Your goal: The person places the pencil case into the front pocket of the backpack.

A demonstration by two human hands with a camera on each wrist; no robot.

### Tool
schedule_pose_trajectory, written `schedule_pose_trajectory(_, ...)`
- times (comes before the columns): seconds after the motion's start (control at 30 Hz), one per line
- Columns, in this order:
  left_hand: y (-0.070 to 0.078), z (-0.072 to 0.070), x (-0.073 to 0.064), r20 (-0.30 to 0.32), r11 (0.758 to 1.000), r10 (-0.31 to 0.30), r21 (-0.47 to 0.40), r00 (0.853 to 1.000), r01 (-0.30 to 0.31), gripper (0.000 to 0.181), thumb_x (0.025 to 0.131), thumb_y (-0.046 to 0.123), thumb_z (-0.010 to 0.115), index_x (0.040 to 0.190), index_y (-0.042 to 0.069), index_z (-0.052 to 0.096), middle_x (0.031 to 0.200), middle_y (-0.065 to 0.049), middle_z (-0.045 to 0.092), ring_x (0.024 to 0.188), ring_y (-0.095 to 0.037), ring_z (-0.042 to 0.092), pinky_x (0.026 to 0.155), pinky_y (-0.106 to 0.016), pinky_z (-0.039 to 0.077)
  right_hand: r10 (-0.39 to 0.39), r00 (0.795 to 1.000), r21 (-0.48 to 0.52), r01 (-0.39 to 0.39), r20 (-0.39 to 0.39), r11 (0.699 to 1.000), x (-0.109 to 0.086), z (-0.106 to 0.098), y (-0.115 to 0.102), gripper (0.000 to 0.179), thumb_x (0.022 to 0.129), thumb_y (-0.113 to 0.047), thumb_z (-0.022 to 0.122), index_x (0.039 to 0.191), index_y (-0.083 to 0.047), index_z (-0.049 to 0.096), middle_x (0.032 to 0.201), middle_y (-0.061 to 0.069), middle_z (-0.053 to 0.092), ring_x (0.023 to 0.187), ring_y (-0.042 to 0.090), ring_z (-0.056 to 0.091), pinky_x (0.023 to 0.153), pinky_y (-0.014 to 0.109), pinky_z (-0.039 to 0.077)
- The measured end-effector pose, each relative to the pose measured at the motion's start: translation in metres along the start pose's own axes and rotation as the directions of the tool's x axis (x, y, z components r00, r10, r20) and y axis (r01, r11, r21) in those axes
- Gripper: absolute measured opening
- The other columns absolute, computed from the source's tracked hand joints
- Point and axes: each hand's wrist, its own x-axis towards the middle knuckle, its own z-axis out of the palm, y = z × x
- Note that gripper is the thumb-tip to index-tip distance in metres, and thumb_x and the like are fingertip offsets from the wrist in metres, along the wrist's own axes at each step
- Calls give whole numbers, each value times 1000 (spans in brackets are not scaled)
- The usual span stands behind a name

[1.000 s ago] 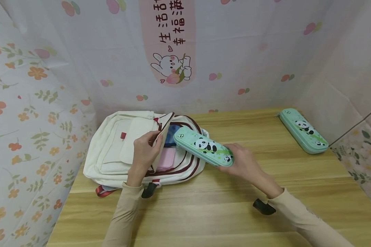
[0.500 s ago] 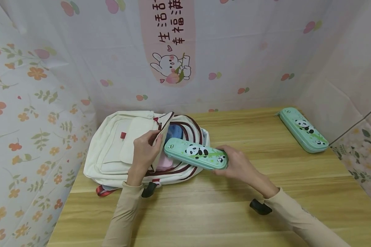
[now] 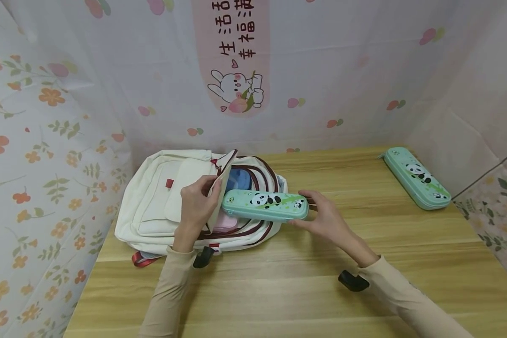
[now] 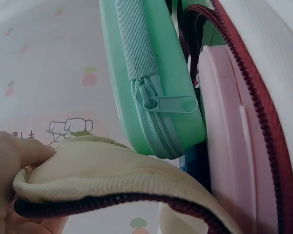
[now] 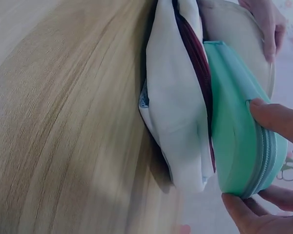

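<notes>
Left of centre in the head view, a white bag (image 3: 149,220) lies on the bench (image 3: 279,295), its mouth spread. The left hand (image 3: 197,199) pinches the edge of the bag's flap (image 4: 112,168) between thumb and fingers. At centre, the right hand (image 3: 327,220) grips the right end of a green case (image 3: 264,205), parted just to the case's width. The case's left end is at the mouth, where a pink thing (image 4: 227,126) and a blue thing (image 3: 239,179) show. A second case (image 3: 418,179) lies at far right.
</notes>
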Motion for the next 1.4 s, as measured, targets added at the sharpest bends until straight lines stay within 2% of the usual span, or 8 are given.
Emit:
schedule_pose_trajectory(0.2, 1, -2, 3, -7, 1000, 7, -5, 1000, -7, 15, 91, 7, 73, 97, -6, 75, 81, -19, 76, 59, -21, 61, 58, -7, 36, 35, 999, 85, -33, -15, 996, 3, 1, 1, 75, 75, -11, 90, 137, 8, 53, 135, 27, 59, 122, 43, 61, 98, 49, 53)
schedule_pose_trajectory(0.33, 3, -3, 5, -13, 1000, 11, -1, 1000, -11, 15, 91, 8, 73, 97, -6, 75, 80, -19, 75, 58, -21, 61, 57, -7, 36, 35, 999, 90, -34, -7, 995, 4, 2, 1, 73, 77, -7, 87, 139, 8, 52, 136, 26, 58, 125, 43, 59, 99, 47, 52)
schedule_pose_trajectory(0.77, 6, -7, 9, -27, 1000, -12, -18, 1000, 12, 16, 91, 8, 73, 100, -5, 75, 82, -19, 76, 59, -22, 62, 58, -5, 36, -28, 998, 91, 22, 62, 996, 14, 4, 3, 71, 80, 0, 81, 142, 8, 48, 139, 27, 55, 127, 44, 57, 102, 49, 50)
schedule_pose_trajectory(1.07, 7, -7, 11, -45, 999, 7, -32, 999, -9, 15, 92, 8, 72, 98, -5, 75, 81, -18, 76, 60, -19, 61, 58, -9, 39, -111, 985, 89, 100, 129, 991, 27, 6, 9, 71, 83, 0, 79, 144, 11, 44, 143, 27, 53, 129, 43, 57, 105, 51, 48)
schedule_pose_trajectory(1.4, 9, -6, 12, -39, 999, -6, -45, 999, 4, 15, 93, 8, 71, 99, -5, 75, 85, -19, 76, 62, -21, 64, 60, -7, 39, -130, 979, 88, 118, 157, 989, 34, 11, 6, 70, 84, 3, 78, 144, 13, 43, 143, 30, 51, 130, 43, 55, 105, 49, 49)
